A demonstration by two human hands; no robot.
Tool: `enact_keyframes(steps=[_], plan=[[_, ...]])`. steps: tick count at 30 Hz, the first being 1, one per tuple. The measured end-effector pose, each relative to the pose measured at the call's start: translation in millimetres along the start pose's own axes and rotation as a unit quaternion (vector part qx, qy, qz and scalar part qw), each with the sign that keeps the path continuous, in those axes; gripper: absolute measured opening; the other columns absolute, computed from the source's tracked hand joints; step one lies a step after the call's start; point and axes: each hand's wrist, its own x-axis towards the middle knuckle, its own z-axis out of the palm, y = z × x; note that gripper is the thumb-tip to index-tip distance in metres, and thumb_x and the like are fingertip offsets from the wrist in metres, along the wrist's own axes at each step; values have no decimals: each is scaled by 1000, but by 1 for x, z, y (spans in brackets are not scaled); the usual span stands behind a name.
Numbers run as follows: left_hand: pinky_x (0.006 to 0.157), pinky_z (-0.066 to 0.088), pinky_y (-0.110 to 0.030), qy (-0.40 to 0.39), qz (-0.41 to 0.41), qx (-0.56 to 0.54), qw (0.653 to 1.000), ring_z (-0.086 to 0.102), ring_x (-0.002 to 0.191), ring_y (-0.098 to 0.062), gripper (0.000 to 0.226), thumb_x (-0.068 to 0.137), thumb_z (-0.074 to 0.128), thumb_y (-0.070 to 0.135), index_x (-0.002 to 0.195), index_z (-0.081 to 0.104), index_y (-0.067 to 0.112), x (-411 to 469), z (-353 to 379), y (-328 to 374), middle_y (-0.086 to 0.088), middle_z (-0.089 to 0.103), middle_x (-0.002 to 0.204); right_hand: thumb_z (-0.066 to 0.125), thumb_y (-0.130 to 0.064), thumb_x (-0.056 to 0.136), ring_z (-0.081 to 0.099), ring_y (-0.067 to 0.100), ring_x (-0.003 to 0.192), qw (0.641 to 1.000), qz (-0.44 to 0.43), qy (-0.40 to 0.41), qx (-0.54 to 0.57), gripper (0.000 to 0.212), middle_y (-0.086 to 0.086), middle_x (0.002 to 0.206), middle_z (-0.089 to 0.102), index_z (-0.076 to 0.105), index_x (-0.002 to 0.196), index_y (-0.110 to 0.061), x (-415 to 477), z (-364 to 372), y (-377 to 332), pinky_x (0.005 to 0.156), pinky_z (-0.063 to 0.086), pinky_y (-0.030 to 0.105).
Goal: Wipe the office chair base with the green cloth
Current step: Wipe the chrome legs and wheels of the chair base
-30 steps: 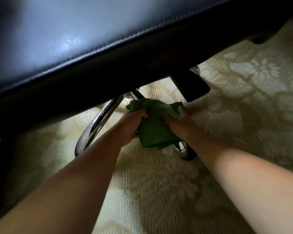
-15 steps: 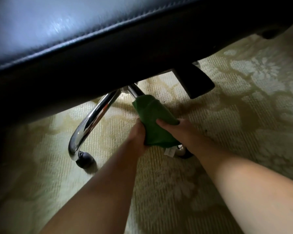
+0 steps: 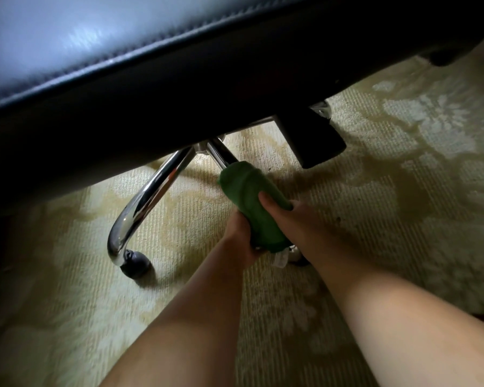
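Observation:
The green cloth [image 3: 252, 202] is wrapped around one chrome leg of the office chair base [image 3: 221, 153], which slopes down toward me. My left hand [image 3: 239, 241] grips the cloth from the left, and my right hand [image 3: 296, 222] grips it from the right, thumb on top. The wrapped leg's lower end and caster [image 3: 298, 256] peek out just below the cloth. A second chrome leg [image 3: 148, 196] curves down to the left and ends in a dark caster [image 3: 136, 262].
The black leather seat [image 3: 123, 65] overhangs the top of the view and hides the base's hub. A black lever or bracket [image 3: 310, 141] hangs under the seat to the right. Pale patterned carpet [image 3: 403, 163] covers the floor all around.
Both hands have slid the cloth down the leg toward me, and it is wrapped more tightly. The view shifted, and the left leg's caster now shows.

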Motion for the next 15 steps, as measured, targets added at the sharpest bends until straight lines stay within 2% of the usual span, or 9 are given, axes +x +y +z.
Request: enact_keyframes(steps=[4,6,9,11,15], plan=[[100,57,-56,-28,-11,-63,998,74,112,-38,56,103,49,57,129,72,13,2,5,-6,-18,78,119,63,-74,84,65,11,83,1000,-1,-2,-1,57,-4,94,66,61,110,-23,0,1,5,68,53,28],[92,60,-52,-24,-8,-81,996,76,108,-37,55,102,50,58,126,74,14,4,7,-8,-17,79,117,63,-73,85,66,14,87,1000,-3,1,2,63,-3,99,66,60,118,-20,1,3,7,72,55,30],[83,61,-48,-18,25,-89,996,77,101,-35,47,105,50,49,121,75,13,2,8,-10,-17,79,114,62,-72,86,66,17,94,1000,-11,-6,1,69,0,110,66,56,130,-20,-1,3,9,80,57,35],[85,62,-48,-17,53,-83,995,78,101,-34,41,107,50,41,122,73,11,1,6,-11,-18,78,116,60,-70,89,65,18,96,1000,-22,-10,-13,66,1,114,65,53,135,-22,-2,3,11,80,56,35],[87,62,-48,3,80,-68,994,77,105,-35,38,110,45,28,125,70,4,3,-9,-2,-23,75,122,58,-66,90,64,26,111,994,-73,26,-71,68,6,129,62,45,146,-30,-4,6,11,96,56,47]])
